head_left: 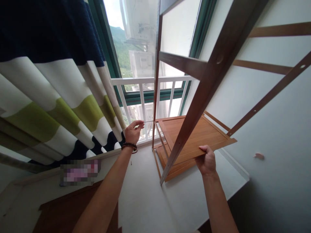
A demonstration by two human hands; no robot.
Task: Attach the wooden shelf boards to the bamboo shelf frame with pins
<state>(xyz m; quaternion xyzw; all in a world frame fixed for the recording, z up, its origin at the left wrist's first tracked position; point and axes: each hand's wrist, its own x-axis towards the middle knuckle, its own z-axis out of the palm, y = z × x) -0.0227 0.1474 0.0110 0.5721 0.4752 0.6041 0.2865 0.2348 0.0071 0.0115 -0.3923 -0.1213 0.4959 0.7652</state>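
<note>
My left hand, with a beaded bracelet on its wrist, pinches a thin metal hex key. The key's far end meets the far-left upright of a brown wooden shelf rack, level with the shelf board. On the right, my right hand grips the front edge of that wooden shelf board, thumb on top and fingers underneath. The rack's near post rises diagonally between my hands. Below the held board, a lower shelf partly shows. A small screw lies on the white ledge beside my left forearm.
The rack stands on a white ledge before a white railing and a green-framed window. A striped curtain hangs at left. A blurred pink package and another wooden panel lie at lower left. A wall bounds the right.
</note>
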